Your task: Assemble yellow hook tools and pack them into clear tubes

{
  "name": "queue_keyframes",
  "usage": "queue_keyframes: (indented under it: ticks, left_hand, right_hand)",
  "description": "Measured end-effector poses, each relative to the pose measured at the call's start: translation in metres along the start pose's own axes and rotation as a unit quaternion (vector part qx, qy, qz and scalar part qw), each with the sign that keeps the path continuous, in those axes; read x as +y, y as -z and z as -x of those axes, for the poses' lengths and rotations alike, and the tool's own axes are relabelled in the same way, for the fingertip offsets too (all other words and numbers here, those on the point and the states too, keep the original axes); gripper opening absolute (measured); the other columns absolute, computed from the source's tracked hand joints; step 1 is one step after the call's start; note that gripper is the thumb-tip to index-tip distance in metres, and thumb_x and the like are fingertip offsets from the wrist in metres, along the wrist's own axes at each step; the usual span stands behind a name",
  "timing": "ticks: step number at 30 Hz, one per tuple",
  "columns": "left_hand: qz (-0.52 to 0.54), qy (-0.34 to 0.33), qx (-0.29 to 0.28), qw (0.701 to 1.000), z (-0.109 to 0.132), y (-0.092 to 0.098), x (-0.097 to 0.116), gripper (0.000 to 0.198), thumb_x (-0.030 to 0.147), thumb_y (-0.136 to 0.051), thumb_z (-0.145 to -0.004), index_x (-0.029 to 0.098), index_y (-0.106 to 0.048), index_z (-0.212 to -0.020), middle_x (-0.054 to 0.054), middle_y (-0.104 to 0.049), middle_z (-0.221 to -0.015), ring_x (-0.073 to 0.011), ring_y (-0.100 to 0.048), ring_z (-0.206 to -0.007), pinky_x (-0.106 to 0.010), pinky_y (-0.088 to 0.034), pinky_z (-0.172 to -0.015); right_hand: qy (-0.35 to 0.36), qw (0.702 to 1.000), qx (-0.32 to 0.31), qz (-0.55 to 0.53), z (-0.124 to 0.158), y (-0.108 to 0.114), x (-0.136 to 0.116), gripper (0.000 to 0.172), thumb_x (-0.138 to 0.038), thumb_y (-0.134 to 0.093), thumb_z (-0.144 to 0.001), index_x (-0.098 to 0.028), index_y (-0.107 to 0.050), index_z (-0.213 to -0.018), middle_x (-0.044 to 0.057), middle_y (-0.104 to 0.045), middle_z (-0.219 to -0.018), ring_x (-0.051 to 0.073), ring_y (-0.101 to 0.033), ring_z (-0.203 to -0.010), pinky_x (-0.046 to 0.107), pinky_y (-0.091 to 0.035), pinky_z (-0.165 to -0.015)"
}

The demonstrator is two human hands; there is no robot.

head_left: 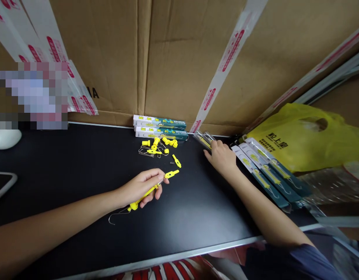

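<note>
My left hand (150, 186) is closed round a yellow spring scale (149, 192), which tilts above the black table. A wire hook hangs from its lower end, and a flat yellow slotted piece (171, 174) sticks out past my fingertips. My right hand (223, 157) reaches to clear plastic tubes (204, 139) by the cardboard, its thumb apart from the fingers; the far fingertips are partly hidden. Between the hands lie another slotted piece (176, 161) and a small dark spring (172, 163). Behind them is a pile of yellow caps (156, 142) and wire hooks (145, 151).
Two printed boxes (162, 132) lie along the cardboard wall (179, 58). Several similar boxes (261, 167) lie at the right, beside a yellow plastic bag (307, 136). A white rounded object (6, 139) and a pale-edged device (3, 184) are on the left. The table's metal edge (208, 249) runs nearest me.
</note>
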State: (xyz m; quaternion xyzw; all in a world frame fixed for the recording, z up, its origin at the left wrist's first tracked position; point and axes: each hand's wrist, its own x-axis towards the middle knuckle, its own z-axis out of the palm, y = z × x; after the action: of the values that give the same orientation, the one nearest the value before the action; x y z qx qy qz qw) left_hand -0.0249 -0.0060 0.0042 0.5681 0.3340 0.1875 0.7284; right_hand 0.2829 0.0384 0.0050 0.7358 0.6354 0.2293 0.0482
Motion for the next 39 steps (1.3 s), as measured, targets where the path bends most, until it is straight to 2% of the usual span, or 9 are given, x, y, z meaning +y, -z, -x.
queue_keyframes:
  ticks: [9,13,15,19,21,24,27,31,39]
  left_hand:
    - [-0.007,-0.006,-0.006,1.0,0.0,-0.001,-0.001,0.03,0.045,-0.043,-0.093,0.017,-0.053,-0.095,0.005,-0.055,-0.06,-0.0017,-0.034,-0.031,-0.012,-0.033,-0.029]
    - [0.003,-0.008,-0.004,1.0,0.0,-0.001,-0.001,0.029,0.044,-0.044,-0.092,0.017,-0.054,-0.095,0.005,-0.054,-0.059,-0.0018,-0.035,-0.032,-0.011,-0.033,-0.029]
    - [0.002,-0.007,-0.007,1.0,-0.001,-0.001,-0.002,0.029,0.044,-0.045,-0.092,0.017,-0.054,-0.095,0.005,-0.054,-0.059,-0.0018,-0.035,-0.032,-0.011,-0.033,-0.029]
    - [-0.006,-0.004,-0.015,1.0,-0.002,-0.001,-0.002,0.029,0.045,-0.047,-0.091,0.017,-0.054,-0.095,0.005,-0.054,-0.059,-0.002,-0.036,-0.031,-0.011,-0.033,-0.028]
    - [-0.003,-0.003,-0.015,1.0,-0.002,-0.001,-0.002,0.029,0.045,-0.047,-0.09,0.017,-0.054,-0.094,0.006,-0.054,-0.058,-0.0019,-0.036,-0.03,-0.011,-0.033,-0.028]
    - [0.001,-0.003,-0.013,1.0,-0.002,-0.001,-0.002,0.029,0.044,-0.048,-0.09,0.017,-0.054,-0.094,0.006,-0.054,-0.057,-0.0015,-0.035,-0.03,-0.011,-0.033,-0.027]
    - [0.002,-0.005,-0.014,1.0,-0.002,-0.002,-0.001,0.03,0.045,-0.049,-0.09,0.016,-0.055,-0.094,0.006,-0.055,-0.058,-0.0013,-0.035,-0.029,-0.011,-0.033,-0.027]
    - [-0.003,-0.005,-0.013,1.0,-0.002,-0.002,-0.002,0.03,0.046,-0.049,-0.089,0.017,-0.054,-0.094,0.006,-0.055,-0.058,-0.0013,-0.035,-0.029,-0.011,-0.033,-0.028]
    - [-0.001,-0.006,-0.022,1.0,-0.002,0.0,-0.004,0.028,0.043,-0.048,-0.091,0.017,-0.055,-0.096,0.006,-0.055,-0.058,-0.0017,-0.036,-0.03,-0.011,-0.033,-0.028]
  right_hand:
    - [0.009,0.996,-0.079,-0.045,0.003,0.011,0.004,0.028,-0.037,-0.046,-0.093,-0.013,-0.06,-0.095,0.015,-0.068,-0.094,0.029,-0.066,-0.084,0.03,-0.041,-0.057]
    - [-0.006,0.973,-0.035,-0.229,0.006,0.025,0.01,0.022,-0.04,-0.051,-0.09,-0.018,-0.056,-0.087,0.006,-0.065,-0.071,0.021,-0.062,-0.065,0.028,-0.038,-0.053]
    - [0.017,0.892,-0.025,-0.451,0.012,0.035,0.007,0.026,-0.046,-0.05,-0.089,-0.021,-0.052,-0.085,0.002,-0.061,-0.066,0.016,-0.057,-0.056,0.025,-0.038,-0.049]
    - [0.016,0.628,-0.12,-0.768,0.031,0.05,-0.02,0.037,-0.056,-0.055,-0.083,-0.022,-0.048,-0.095,0.0,-0.063,-0.068,0.013,-0.055,-0.053,0.021,-0.04,-0.043]
    - [0.011,0.55,-0.17,-0.817,0.042,0.053,-0.035,0.036,-0.053,-0.06,-0.082,-0.021,-0.048,-0.095,-0.001,-0.063,-0.067,0.012,-0.057,-0.054,0.02,-0.042,-0.043]
    - [0.009,0.482,-0.229,-0.846,0.052,0.054,-0.049,0.034,-0.049,-0.062,-0.082,-0.021,-0.049,-0.095,0.0,-0.064,-0.068,0.012,-0.058,-0.055,0.02,-0.044,-0.043]
    - [0.027,0.452,-0.276,-0.848,0.058,0.053,-0.054,0.032,-0.048,-0.061,-0.084,-0.02,-0.049,-0.094,0.001,-0.065,-0.07,0.012,-0.059,-0.056,0.02,-0.045,-0.044]
    - [0.052,0.445,-0.292,-0.845,0.063,0.053,-0.055,0.033,-0.047,-0.063,-0.083,-0.02,-0.05,-0.095,0.001,-0.067,-0.071,0.013,-0.061,-0.057,0.021,-0.047,-0.045]
    - [-0.031,0.476,-0.202,-0.856,0.059,0.053,-0.055,0.03,-0.046,-0.064,-0.082,-0.021,-0.051,-0.094,0.0,-0.066,-0.071,0.011,-0.058,-0.056,0.019,-0.046,-0.045]
